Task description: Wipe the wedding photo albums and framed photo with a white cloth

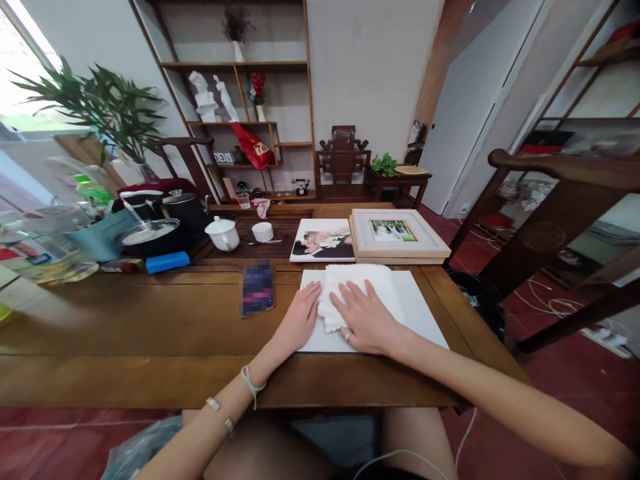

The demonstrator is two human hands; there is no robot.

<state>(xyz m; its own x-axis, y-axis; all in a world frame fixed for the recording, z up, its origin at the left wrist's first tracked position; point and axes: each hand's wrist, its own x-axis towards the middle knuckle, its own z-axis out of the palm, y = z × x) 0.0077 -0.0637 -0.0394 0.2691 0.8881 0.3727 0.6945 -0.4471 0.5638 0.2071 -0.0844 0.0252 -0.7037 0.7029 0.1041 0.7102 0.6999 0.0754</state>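
A white cloth (370, 283) lies on a white flat board (420, 317) at the near right of the wooden table (150, 320). My right hand (365, 320) rests flat on the cloth with fingers spread, a ring on one finger. My left hand (300, 319) lies flat beside it, fingertips touching the cloth's left edge and the board. Neither hand grips anything.
A phone (257, 288) lies left of the board. Behind are a photo print (324, 240) and a stacked picture frame (397, 233). A teapot (223, 234), cup (262, 231), black pots (150, 237) and a blue block (167, 261) stand at the back left. A wooden chair (560, 227) is at right.
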